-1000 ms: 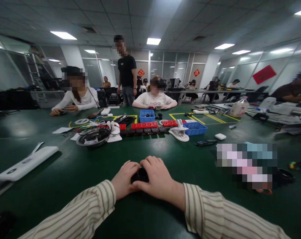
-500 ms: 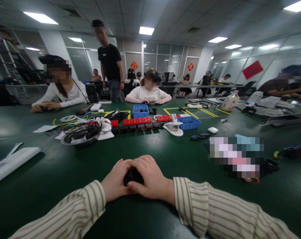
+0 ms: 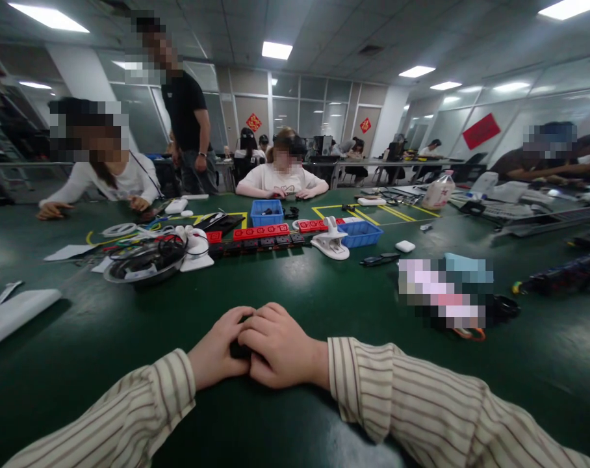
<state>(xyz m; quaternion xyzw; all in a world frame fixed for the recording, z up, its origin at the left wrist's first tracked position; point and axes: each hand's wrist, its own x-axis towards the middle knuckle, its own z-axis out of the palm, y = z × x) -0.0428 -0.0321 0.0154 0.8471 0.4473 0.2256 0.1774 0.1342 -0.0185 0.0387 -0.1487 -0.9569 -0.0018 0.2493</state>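
Black object (image 3: 240,350) is sitting at near centre on the green table (image 3: 256,426), mostly hidden; left hand (image 3: 218,351) and right hand (image 3: 279,350) are cupping it, fingers curled in narrowly, apparently steadying it from both sides.

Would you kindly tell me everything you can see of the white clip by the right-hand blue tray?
The white clip looks like smooth plastic, with a broad, rounded base and a narrower part rising above it. It sits base-down on the green table, by the left end of the right-hand blue tray; nobody is touching it. Whether it touches the tray is unclear from this angle.
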